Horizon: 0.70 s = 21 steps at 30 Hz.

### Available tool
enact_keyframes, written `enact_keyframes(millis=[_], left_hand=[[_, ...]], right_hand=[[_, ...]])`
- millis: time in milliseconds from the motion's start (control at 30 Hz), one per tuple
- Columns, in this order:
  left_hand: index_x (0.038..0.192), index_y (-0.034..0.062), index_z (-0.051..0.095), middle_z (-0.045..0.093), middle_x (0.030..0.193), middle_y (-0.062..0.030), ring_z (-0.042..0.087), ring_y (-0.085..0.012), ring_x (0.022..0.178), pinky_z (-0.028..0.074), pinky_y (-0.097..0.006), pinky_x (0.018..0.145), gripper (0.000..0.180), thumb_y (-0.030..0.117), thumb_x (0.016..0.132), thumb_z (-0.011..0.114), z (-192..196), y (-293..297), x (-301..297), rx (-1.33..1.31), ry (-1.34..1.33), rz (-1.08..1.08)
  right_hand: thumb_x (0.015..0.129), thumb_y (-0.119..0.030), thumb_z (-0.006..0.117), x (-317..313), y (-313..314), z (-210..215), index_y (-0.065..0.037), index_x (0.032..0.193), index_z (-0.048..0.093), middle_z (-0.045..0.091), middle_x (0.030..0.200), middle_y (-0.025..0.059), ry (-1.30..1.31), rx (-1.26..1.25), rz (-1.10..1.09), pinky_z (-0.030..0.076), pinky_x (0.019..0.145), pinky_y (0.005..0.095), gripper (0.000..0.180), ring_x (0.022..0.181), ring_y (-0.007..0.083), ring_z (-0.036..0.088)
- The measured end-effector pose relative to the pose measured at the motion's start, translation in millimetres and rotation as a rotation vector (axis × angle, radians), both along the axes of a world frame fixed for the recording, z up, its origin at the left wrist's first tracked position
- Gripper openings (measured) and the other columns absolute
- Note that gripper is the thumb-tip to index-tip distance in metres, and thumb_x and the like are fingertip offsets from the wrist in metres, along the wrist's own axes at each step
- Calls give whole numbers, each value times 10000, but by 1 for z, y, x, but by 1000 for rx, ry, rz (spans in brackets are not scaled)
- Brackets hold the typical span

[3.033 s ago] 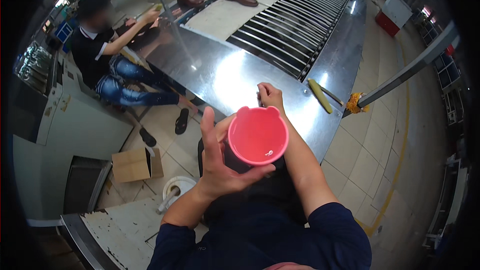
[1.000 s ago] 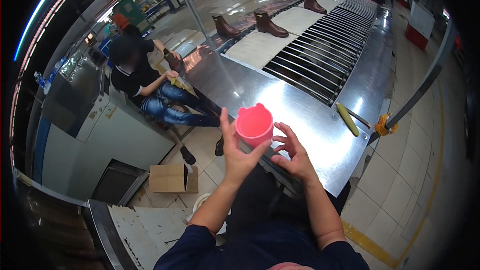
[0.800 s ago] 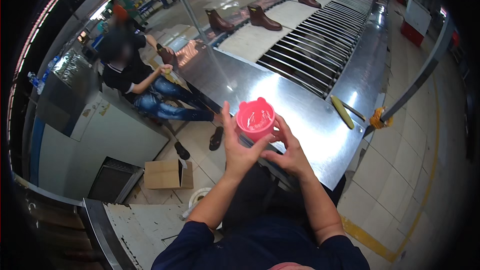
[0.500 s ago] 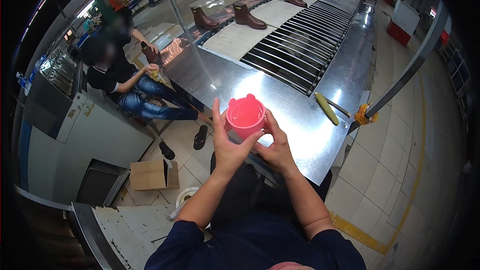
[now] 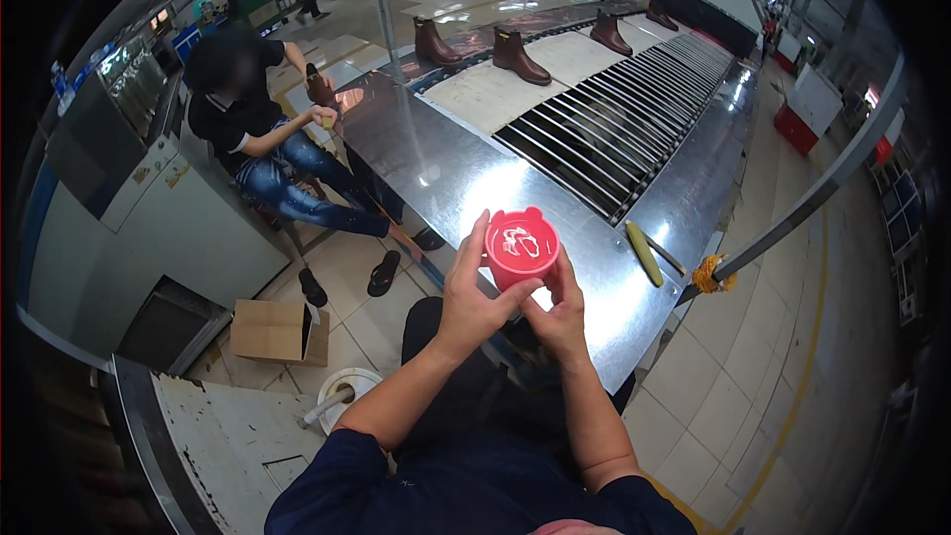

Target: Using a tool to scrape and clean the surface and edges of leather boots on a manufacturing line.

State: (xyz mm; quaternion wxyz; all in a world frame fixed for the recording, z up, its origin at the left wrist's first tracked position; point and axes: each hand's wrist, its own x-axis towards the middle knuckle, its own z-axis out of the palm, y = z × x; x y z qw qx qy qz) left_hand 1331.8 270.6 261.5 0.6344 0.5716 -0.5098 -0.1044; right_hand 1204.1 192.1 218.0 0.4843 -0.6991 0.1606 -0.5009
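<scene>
A pink plastic cup (image 5: 519, 256) with small ear-shaped tabs on its rim is held between both my hands, over the near edge of the metal table (image 5: 436, 154). Bright reflections show inside it, as on a liquid surface. My left hand (image 5: 473, 292) grips the cup's left side, its fingers reaching up to the rim. From the right and below, my right hand (image 5: 558, 312) closes round it, with the thumbs near each other at the front. A yellow-green, long-handled tool (image 5: 644, 254) lies on the table to the right of my hands.
Beyond the table runs a roller conveyor (image 5: 614, 134) with brown ankle boots (image 5: 519, 56) along its left side. At left a seated co-worker (image 5: 263, 129) holds a dark boot. A cardboard box (image 5: 269, 331) and a white bucket (image 5: 349, 391) stand on the floor. A metal post (image 5: 812, 188) rises at right.
The view has shifted, and the cup now appears slightly lower and farther right, still in both hands. Reflections inside it have changed shape. The co-worker's hands and boot have moved a little.
</scene>
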Motion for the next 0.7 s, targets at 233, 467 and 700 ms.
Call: enact_keyframes(millis=[233,467,700], left_hand=[[1506,-11,439,561,1418,-205,633,-278,1210,543,-385,971,826,300,855,839,-2,2,6,-24,92,-126],[1485,-3,475,580,1390,-184,633,-257,1188,544,-373,960,720,281,901,787,-5,2,5,-33,190,-234],[1468,-4,497,589,1365,-173,634,-241,1168,544,-356,954,628,241,939,732,-8,2,3,-43,248,-284]], right_hand=[[831,-71,821,-9,1,-5,12,1572,320,612,1371,163,33,155,46,521,990,363,898,1199,241,642],[825,-77,843,-18,3,-3,15,1549,350,626,1330,145,45,220,63,520,1005,355,881,1181,223,643],[815,-115,873,-24,2,-13,21,1531,368,632,1313,137,21,220,51,532,986,353,887,1161,220,649]])
